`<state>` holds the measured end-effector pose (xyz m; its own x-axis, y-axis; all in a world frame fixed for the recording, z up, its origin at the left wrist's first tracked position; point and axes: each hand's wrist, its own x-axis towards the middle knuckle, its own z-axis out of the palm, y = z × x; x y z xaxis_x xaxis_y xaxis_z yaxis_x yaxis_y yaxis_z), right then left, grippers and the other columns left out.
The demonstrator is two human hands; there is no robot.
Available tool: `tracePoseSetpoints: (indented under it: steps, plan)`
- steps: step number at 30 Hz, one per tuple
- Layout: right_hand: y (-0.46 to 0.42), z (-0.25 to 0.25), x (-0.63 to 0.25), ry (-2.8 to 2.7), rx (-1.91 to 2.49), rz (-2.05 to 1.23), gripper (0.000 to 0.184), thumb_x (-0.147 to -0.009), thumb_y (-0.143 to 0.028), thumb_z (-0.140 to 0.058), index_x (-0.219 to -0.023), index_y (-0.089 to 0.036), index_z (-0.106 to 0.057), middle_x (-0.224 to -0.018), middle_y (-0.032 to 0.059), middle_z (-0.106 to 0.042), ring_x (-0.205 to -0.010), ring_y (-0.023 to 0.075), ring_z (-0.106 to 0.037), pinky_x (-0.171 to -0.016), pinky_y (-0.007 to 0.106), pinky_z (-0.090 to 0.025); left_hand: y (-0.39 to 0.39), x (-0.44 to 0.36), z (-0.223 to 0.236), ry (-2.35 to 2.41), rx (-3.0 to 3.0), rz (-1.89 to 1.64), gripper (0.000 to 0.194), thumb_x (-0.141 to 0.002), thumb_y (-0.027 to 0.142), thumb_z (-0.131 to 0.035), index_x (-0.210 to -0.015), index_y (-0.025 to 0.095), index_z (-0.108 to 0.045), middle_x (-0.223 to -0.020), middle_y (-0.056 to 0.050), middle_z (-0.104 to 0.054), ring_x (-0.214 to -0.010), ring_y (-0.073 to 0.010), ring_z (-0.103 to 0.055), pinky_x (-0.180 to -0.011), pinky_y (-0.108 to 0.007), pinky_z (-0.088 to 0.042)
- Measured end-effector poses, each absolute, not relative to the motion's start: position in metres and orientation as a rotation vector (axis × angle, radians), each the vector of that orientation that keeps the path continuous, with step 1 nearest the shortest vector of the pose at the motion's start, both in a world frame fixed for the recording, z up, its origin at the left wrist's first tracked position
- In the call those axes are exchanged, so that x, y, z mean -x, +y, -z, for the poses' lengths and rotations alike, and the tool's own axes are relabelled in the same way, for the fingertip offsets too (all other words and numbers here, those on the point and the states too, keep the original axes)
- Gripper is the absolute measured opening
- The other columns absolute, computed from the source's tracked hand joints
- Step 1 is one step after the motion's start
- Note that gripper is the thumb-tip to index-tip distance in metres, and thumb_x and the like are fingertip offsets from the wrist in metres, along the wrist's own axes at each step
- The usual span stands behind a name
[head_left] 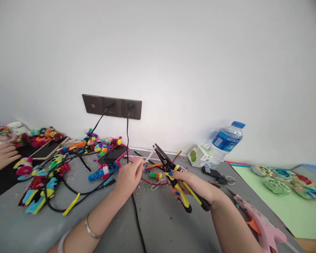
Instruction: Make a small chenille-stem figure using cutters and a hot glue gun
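Note:
My left hand [130, 175] pinches a thin pale pink stick [150, 153] that looks like a pipe cleaner, its free end pointing up and right. In my right hand [192, 184] is a pair of pliers [166, 162] with black jaws and yellow-and-black handles. The jaw tips are at the upper end of the pale stick; whether they touch it, I cannot tell. Beneath and between the hands lie a small green-and-orange pipe cleaner piece [155, 175] and a red tinsel strand [150, 182]. A blue fuzzy figure [101, 173] lies left of my left hand.
Black cables [138, 221] run from the wall sockets [112, 106] across the grey table. Phones [112, 155] and colourful pipe cleaner figures [39, 189] are on the left, near another person's hand [2, 157]. Rightward are a water bottle [225, 144], small box [199, 155], keys [214, 173] and pink glue gun [264, 223].

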<state>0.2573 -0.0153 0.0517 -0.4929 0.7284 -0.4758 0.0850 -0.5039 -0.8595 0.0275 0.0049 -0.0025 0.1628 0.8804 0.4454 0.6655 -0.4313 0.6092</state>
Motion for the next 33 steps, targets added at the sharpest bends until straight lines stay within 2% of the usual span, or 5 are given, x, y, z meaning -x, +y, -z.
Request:
tracePoseSetpoints:
  steps: [7, 13, 19, 27, 33]
  plan:
    - [-0.012, -0.045, -0.244, -1.331, 1.274, -1.926, 0.030, -0.079, -0.044, -0.060, -0.069, -0.020, -0.045, -0.051, -0.0048, -0.048, -0.045, 0.0102, -0.045, -0.049, 0.025, -0.039, 0.008, -0.024, -0.002, 1.463, -2.105, -1.131, 0.013, -0.091, 0.023, -0.040, -0.084, 0.023, -0.052, -0.067, -0.001, -0.061, -0.051, -0.0150, -0.049, -0.053, -0.023, -0.030]
    - [-0.009, -0.034, -0.222, -1.336, 1.271, -1.810, 0.027, -0.076, -0.040, -0.062, -0.067, -0.020, -0.046, -0.047, -0.0062, -0.044, -0.041, 0.0094, -0.041, -0.044, 0.024, -0.036, 0.014, -0.018, -0.001, 1.445, -2.055, -1.136, 0.013, -0.091, 0.023, -0.039, -0.082, 0.023, -0.049, -0.073, -0.002, -0.063, -0.059, -0.0161, -0.056, -0.057, -0.022, -0.034]
    - [-0.001, -0.022, -0.212, -1.141, 1.249, -1.676, 0.035, -0.072, -0.043, -0.065, -0.064, -0.023, -0.036, -0.043, -0.0095, -0.037, -0.037, 0.0069, -0.031, -0.040, 0.023, -0.030, 0.018, -0.015, 0.004, 1.352, -1.927, -1.207, 0.011, -0.089, 0.024, -0.045, -0.081, 0.023, -0.053, -0.072, -0.001, -0.064, -0.059, -0.0161, -0.055, -0.058, -0.023, -0.033]
    - [0.010, -0.025, -0.234, -0.976, 1.007, -1.764, 0.038, -0.071, -0.054, -0.066, -0.074, -0.022, -0.045, -0.052, -0.0065, -0.044, -0.045, 0.0111, -0.042, -0.051, 0.028, -0.040, 0.014, -0.020, 0.002, 1.281, -1.783, -1.247, 0.008, -0.087, 0.029, -0.050, -0.084, 0.022, -0.055, -0.064, 0.002, -0.056, -0.052, -0.0136, -0.044, -0.055, -0.023, -0.028]
    - [0.010, -0.036, -0.247, -0.874, 1.014, -1.705, 0.035, -0.070, -0.052, -0.064, -0.081, -0.022, -0.048, -0.061, -0.0031, -0.047, -0.054, 0.0146, -0.049, -0.053, 0.029, -0.039, 0.010, -0.023, -0.003, 1.277, -1.862, -1.216, 0.015, -0.088, 0.027, -0.048, -0.096, 0.022, -0.060, -0.059, 0.004, -0.046, -0.050, -0.0131, -0.040, -0.054, -0.023, -0.026]
